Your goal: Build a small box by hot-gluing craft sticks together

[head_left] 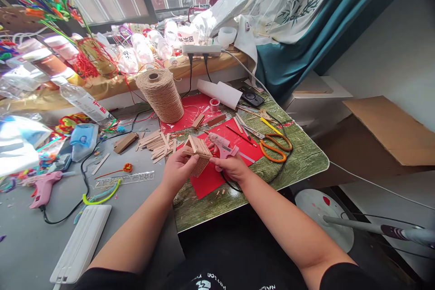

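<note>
My left hand (179, 168) is closed on the near left side of a small box built from stacked craft sticks (202, 163). One stick lies across its near top edge, under my left thumb. In my right hand (234, 167) is a pink glue gun (221, 144), its nozzle pointing left over the box's far side. My right thumb and fingertips also reach the box's right corner. Below both hands lies a red sheet (205, 185). Loose craft sticks (157, 144) are heaped just left of the box.
Orange-handled scissors (274, 146) and pencils lie to the right. A twine spool (159, 95) stands behind. Another pink glue gun (44, 189), a clear ruler (125, 179) and a white power strip (81, 244) are on the left. Black cords cross the tabletop.
</note>
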`<action>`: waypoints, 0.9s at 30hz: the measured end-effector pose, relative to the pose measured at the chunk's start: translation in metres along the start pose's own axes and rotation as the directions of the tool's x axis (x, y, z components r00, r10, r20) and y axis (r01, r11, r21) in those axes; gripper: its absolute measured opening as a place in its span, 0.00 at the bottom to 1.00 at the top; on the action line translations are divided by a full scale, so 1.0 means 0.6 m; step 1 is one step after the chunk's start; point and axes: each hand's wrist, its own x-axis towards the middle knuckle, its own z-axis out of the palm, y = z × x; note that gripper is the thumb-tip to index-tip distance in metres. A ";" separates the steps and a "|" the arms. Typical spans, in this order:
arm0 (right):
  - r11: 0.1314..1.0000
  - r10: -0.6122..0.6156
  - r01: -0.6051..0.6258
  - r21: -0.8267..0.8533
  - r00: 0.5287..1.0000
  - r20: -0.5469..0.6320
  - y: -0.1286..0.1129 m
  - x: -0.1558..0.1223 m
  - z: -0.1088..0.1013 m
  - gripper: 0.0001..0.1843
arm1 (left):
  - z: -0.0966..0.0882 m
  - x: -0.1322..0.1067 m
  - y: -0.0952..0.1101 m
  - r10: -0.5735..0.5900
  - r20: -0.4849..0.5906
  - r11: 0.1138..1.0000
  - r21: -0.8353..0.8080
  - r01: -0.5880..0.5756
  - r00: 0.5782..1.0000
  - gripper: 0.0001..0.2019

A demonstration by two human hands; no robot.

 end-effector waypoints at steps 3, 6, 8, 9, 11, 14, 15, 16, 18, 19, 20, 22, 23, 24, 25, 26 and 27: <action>1.000 -0.016 0.016 0.006 1.000 -0.016 -0.006 -0.002 0.005 0.24 | 0.001 -0.002 0.000 0.008 0.001 0.999 0.032 -0.008 1.000 0.10; 1.000 0.002 -0.002 0.002 0.999 -0.044 -0.011 -0.003 0.008 0.25 | 0.001 -0.001 -0.002 0.003 0.008 0.999 0.050 -0.004 1.000 0.11; 1.000 0.013 -0.014 -0.009 0.999 -0.049 -0.013 -0.003 0.010 0.27 | 0.002 0.000 -0.003 0.007 0.008 0.999 0.053 -0.007 1.000 0.11; 1.000 0.014 -0.015 -0.015 0.999 -0.050 -0.013 -0.003 0.010 0.28 | 0.002 0.001 -0.003 0.011 0.009 0.999 0.053 -0.012 1.000 0.11; 0.999 0.015 -0.016 -0.028 0.999 -0.044 -0.012 -0.003 0.010 0.29 | 0.004 0.001 -0.002 0.025 0.007 0.999 0.043 -0.026 1.000 0.10; 0.999 0.001 -0.002 -0.041 0.999 -0.033 -0.010 -0.003 0.010 0.29 | 0.005 0.002 0.002 0.028 0.001 0.999 0.026 -0.028 1.000 0.10; 0.999 -0.006 0.005 -0.041 0.999 -0.033 -0.009 -0.004 0.010 0.29 | 0.005 0.002 0.003 0.023 0.001 0.999 0.026 -0.023 1.000 0.10; 0.999 -0.012 0.011 -0.041 0.999 -0.036 -0.009 -0.004 0.010 0.28 | 0.005 0.002 0.004 0.020 0.001 0.999 0.027 -0.020 1.000 0.10; 0.999 -0.016 0.014 -0.040 0.999 -0.041 -0.010 -0.004 0.010 0.26 | 0.004 0.003 0.005 0.026 0.008 0.999 0.031 -0.026 1.000 0.10; 0.999 -0.014 0.012 -0.041 0.999 -0.041 -0.010 -0.004 0.009 0.24 | 0.004 0.003 0.005 0.031 0.010 0.999 0.033 -0.031 0.999 0.10; 0.999 -0.012 0.010 -0.042 0.999 -0.042 -0.010 -0.004 0.009 0.23 | 0.003 0.004 0.005 0.033 0.014 0.999 0.036 -0.033 0.999 0.10; 0.999 -0.008 0.006 -0.047 0.999 -0.044 -0.012 -0.004 0.009 0.22 | 0.003 0.004 0.004 0.028 0.018 0.999 0.041 -0.029 0.999 0.11; 0.999 -0.007 0.005 -0.051 0.999 -0.047 -0.012 -0.004 0.009 0.22 | 0.003 0.004 0.004 0.025 0.019 0.999 0.042 -0.026 1.000 0.11; 0.998 -0.006 0.003 -0.056 0.999 -0.050 -0.013 -0.004 0.009 0.23 | 0.002 0.004 0.003 0.023 0.018 0.999 0.041 -0.023 1.000 0.11; 0.998 -0.005 0.002 -0.061 0.999 -0.051 -0.013 -0.003 0.010 0.24 | 0.002 0.004 0.003 0.022 0.017 0.999 0.041 -0.023 1.000 0.11; 0.998 -0.007 0.003 -0.064 0.999 -0.050 -0.014 -0.003 0.010 0.25 | 0.003 0.003 0.002 0.022 0.015 0.999 0.041 -0.023 1.000 0.11; 0.998 -0.008 0.005 -0.066 0.999 -0.048 -0.014 -0.003 0.010 0.27 | 0.003 0.003 0.002 0.023 0.013 0.999 0.043 -0.024 1.000 0.11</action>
